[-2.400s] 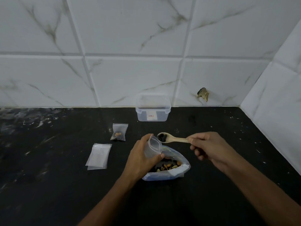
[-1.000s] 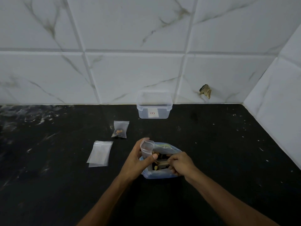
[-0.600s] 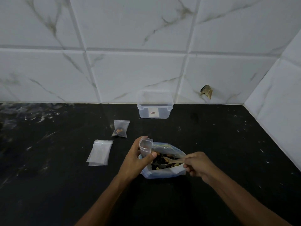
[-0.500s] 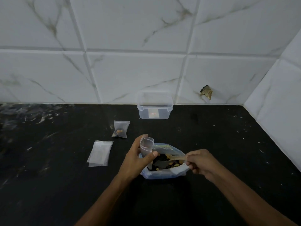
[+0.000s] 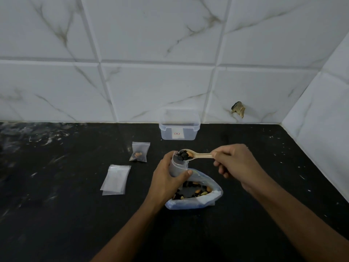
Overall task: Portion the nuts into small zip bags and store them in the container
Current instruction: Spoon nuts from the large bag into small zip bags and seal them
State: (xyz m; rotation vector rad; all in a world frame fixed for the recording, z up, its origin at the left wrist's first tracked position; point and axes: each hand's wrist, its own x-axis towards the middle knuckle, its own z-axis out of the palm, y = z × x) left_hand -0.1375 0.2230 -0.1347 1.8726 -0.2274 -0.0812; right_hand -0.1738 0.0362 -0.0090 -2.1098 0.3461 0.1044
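One loaded spoon (image 5: pixel 196 155) pinched by right hand (image 5: pixel 234 163), bowl at mouth of small zip bag (image 5: pixel 178 167) gripped by left hand (image 5: pixel 167 178); possibly touching rim.

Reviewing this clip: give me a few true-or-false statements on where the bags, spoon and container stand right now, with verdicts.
1. The right hand holds a spoon loaded with nuts over the small zip bag. True.
2. The left hand is resting flat on the counter. False: it grips the small zip bag above the large nut bag.
3. The container by the wall already has filled bags in it. False: no bags show inside it.
4. One filled bag lies on the counter, behind a stack of empty bags. True.
5. The large nut bag is sealed. False: it is open, nuts showing.
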